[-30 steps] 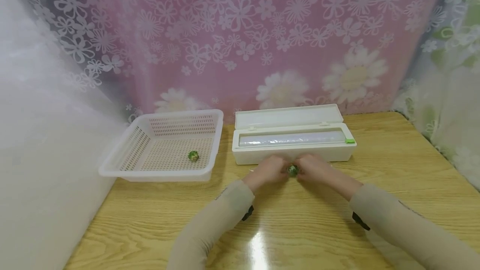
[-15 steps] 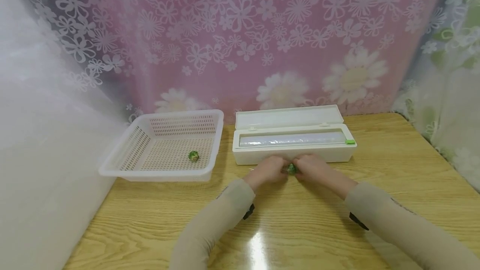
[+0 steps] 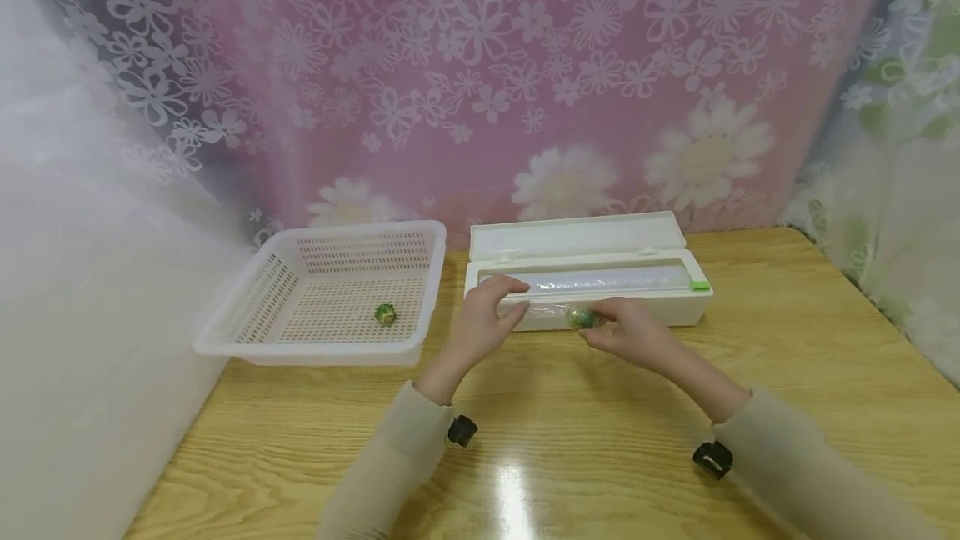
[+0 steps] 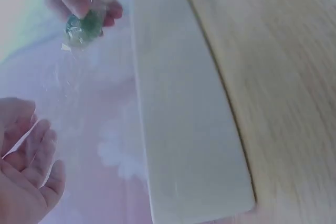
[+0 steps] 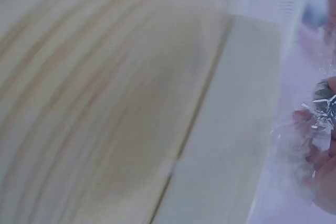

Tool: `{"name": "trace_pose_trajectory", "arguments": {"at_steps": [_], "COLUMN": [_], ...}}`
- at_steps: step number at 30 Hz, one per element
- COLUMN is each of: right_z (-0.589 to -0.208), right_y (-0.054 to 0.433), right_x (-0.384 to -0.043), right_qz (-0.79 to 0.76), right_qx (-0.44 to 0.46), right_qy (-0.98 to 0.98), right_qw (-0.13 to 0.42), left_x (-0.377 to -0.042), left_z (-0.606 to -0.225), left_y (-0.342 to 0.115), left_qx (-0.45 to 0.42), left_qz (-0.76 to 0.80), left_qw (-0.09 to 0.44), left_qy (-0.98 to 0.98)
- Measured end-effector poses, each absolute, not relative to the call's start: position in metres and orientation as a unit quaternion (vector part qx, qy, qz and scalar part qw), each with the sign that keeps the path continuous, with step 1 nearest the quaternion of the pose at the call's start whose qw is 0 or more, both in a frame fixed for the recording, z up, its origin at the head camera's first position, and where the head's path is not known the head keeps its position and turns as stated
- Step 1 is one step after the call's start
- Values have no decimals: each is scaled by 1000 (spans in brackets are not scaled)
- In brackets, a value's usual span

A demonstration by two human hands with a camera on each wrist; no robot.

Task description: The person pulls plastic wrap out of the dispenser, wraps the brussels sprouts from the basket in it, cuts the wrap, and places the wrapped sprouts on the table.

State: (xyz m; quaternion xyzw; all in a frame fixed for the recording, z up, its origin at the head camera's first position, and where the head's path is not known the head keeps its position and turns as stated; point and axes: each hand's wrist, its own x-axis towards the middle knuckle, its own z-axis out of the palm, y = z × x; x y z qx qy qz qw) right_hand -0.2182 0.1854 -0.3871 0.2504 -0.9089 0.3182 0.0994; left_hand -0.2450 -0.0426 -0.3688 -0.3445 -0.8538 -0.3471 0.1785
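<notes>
My right hand (image 3: 633,333) pinches a Brussels sprout (image 3: 581,317) wrapped in clear cling film, held up before the front wall of the white film dispenser box (image 3: 630,311). A glossy twist of cling film (image 3: 547,309) stretches from the sprout toward my left hand (image 3: 480,319). That hand is raised at the box's left end, thumb and forefinger spread apart. The left wrist view shows its loosely bent fingers (image 4: 39,150) with a gap to the wrapped sprout (image 4: 84,30). In the right wrist view, the film-covered sprout (image 5: 324,100) is partly cut off at the edge.
Left of the box stands a white perforated basket (image 3: 307,347) with another Brussels sprout (image 3: 386,314) in it. The dispenser's lid (image 3: 577,233) is up, showing the film roll (image 3: 600,279) and a green slider (image 3: 699,285). A flowered curtain (image 3: 480,107) hangs behind the wooden table (image 3: 600,440).
Both hands have risen from low in front of the box. My left hand has come away from the sprout to the left and spread its fingers; the right has lifted the sprout.
</notes>
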Motion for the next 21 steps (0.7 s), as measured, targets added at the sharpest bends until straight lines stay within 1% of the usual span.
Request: {"name": "trace_pose_trajectory", "arguments": {"at_steps": [4,7,10,13,17,21], "right_z": [-378,-373,-368,-364,-359,-352], "right_y": [180,176,170,162,153,147], "right_x": [-213,-212,-211,-210,-208,-207], "right_qz": [399,464,551,631,701,741], "right_qx": [211,182,163,166,185,208], "right_qy": [-887,-863,-817,-756,-687,-638], "right_qw": [100,78,52,45,45,23], "left_x": [-245,-246,-244,-240,-232,-227], "left_z": [-367,-368,-367,-364,-358,-351], "left_y": [-57,-60,-55,-44,-29,-19], "left_qx": [-280,-222,-176,-170,-234,-300], "left_qz": [-464,-560,-650,-706,-707,-709], "left_qw": [228,224,180,117,46,9], "left_qy": [-809,-766,-717,-678,-665,-638]}}
